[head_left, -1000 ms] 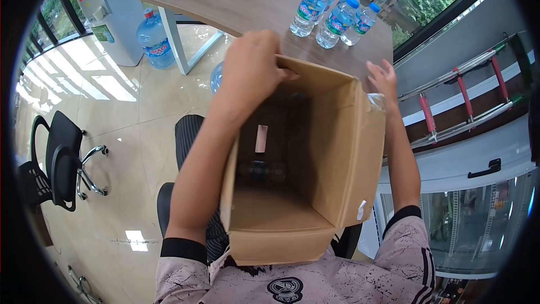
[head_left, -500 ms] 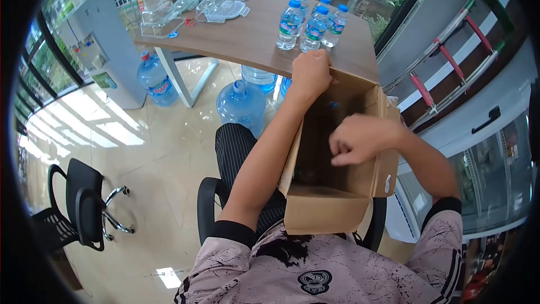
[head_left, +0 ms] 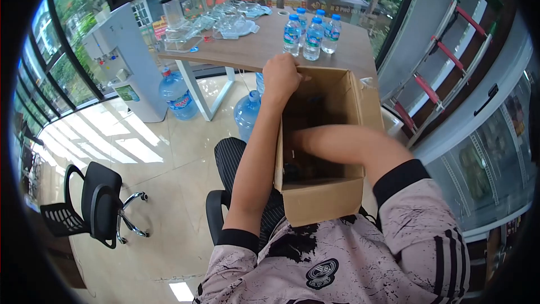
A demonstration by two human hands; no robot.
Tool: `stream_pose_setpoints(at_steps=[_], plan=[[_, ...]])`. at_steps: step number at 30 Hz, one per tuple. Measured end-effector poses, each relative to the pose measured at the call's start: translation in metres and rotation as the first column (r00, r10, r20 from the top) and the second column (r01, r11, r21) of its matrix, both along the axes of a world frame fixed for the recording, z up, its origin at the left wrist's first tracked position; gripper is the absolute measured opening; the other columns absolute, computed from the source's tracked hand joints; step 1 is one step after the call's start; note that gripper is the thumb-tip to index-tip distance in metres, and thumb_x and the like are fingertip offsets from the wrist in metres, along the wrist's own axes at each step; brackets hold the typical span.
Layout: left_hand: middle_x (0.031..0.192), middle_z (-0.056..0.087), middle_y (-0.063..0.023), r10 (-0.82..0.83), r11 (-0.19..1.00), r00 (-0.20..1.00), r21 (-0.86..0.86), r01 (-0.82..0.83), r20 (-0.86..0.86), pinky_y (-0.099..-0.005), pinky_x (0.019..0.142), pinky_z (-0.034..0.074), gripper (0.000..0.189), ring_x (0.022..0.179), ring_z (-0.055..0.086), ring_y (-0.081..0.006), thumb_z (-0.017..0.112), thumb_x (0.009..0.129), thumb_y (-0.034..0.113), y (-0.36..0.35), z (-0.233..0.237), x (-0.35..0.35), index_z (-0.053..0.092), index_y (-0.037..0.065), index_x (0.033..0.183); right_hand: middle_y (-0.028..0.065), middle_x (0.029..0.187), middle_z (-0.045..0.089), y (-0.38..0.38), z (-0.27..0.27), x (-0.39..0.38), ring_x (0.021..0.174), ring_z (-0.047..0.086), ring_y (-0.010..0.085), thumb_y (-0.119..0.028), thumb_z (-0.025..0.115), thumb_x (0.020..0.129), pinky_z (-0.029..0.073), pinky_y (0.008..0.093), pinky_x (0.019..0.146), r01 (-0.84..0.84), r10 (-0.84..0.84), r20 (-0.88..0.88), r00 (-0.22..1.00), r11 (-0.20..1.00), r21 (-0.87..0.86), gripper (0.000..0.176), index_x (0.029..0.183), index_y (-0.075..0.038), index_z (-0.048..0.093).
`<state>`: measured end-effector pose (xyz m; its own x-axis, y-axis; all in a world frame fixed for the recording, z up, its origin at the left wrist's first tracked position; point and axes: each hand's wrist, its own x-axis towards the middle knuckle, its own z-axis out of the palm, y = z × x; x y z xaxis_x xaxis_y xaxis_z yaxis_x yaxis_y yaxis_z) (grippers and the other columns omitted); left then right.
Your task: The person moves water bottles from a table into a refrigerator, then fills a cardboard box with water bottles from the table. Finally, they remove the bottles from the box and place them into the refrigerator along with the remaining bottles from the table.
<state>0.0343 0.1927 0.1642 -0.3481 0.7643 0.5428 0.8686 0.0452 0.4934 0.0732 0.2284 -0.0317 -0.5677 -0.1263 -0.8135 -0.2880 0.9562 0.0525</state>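
An open cardboard box (head_left: pixel 323 205) rests on my lap, its flaps folded outward. My left hand (head_left: pixel 282 79) is closed around the box's far left edge, near the table edge. My right arm reaches over the right side into the box, and my right hand (head_left: pixel 296 138) is down in the shaded inside. Its fingers are hidden, so whether they hold anything does not show. Something small and dark lies low in the box, too dim to name. Just beyond the box, several small water bottles (head_left: pixel 313 42) with blue caps stand grouped on the wooden table (head_left: pixel 256 46).
Clear plastic containers (head_left: pixel 228 24) are piled at the table's far left. Large blue water jugs (head_left: pixel 179 97) stand on the floor under and beside the table. A water dispenser (head_left: pixel 132 67), a black office chair (head_left: pixel 101 205), a folding ladder (head_left: pixel 436 67) and a glass-fronted fridge (head_left: pixel 486 157) surround me.
My right hand has gone from above the box opening down into it. My left hand keeps its hold on the edge. The view has shifted, and the box sits slightly further left.
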Motion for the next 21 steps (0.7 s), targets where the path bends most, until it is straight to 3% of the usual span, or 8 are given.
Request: stream_pose_setpoints(at_steps=[5, 10, 13, 21], plan=[[0.079, 0.066, -0.0149, 0.122, 0.992, 0.992, 0.031, -0.123, 0.040, -0.0414, 0.073, 0.049, 0.044, 0.080, 0.063, -0.0343, 0.086, 0.054, 0.034, -0.034, -0.005, -0.018, 0.069, 0.005, 0.083, 0.0128, 0.107, 0.066, -0.021, -0.016, -0.032, 0.097, 0.063, 0.0271, -0.045, 0.074, 0.065, 0.050, 0.0369, 0.083, -0.069, 0.070, -0.006, 0.998, 0.997, 0.043, 0.056, 0.105, -0.007, 0.068], [0.076, 0.066, -0.0138, 0.234, 0.969, 0.970, 0.066, -0.238, 0.062, -0.0405, 0.068, 0.049, 0.036, 0.075, 0.063, -0.0325, 0.084, 0.056, 0.026, -0.073, -0.005, -0.032, 0.068, 0.004, 0.080, 0.0129, 0.106, 0.066, -0.041, -0.020, -0.049, 0.096, 0.063, 0.0272, -0.046, 0.073, 0.065, 0.049, 0.0373, 0.083, -0.165, 0.165, 0.004, 0.986, 0.985, 0.050, 0.055, 0.105, -0.007, 0.069], [0.077, 0.067, -0.0141, 0.332, 0.943, 0.940, -0.007, -0.333, 0.079, -0.0400, 0.069, 0.049, 0.031, 0.074, 0.063, -0.0322, 0.083, 0.059, 0.028, -0.097, -0.002, -0.040, 0.071, 0.005, 0.076, 0.0131, 0.106, 0.066, -0.054, -0.025, -0.062, 0.096, 0.063, 0.0273, -0.046, 0.073, 0.065, 0.049, 0.0376, 0.083, -0.213, 0.214, -0.004, 0.977, 0.976, 0.051, 0.055, 0.104, -0.007, 0.069], [0.078, 0.067, -0.0137, 0.519, 0.855, 0.854, 0.004, -0.519, 0.026, -0.0393, 0.068, 0.048, 0.032, 0.074, 0.064, -0.0320, 0.082, 0.060, 0.030, -0.141, -0.011, -0.060, 0.073, 0.006, 0.080, 0.0134, 0.106, 0.066, -0.087, -0.030, -0.083, 0.096, 0.064, 0.0275, -0.047, 0.073, 0.066, 0.049, 0.0383, 0.084, -0.332, 0.334, -0.014, 0.943, 0.942, 0.054, 0.055, 0.103, -0.007, 0.069]])
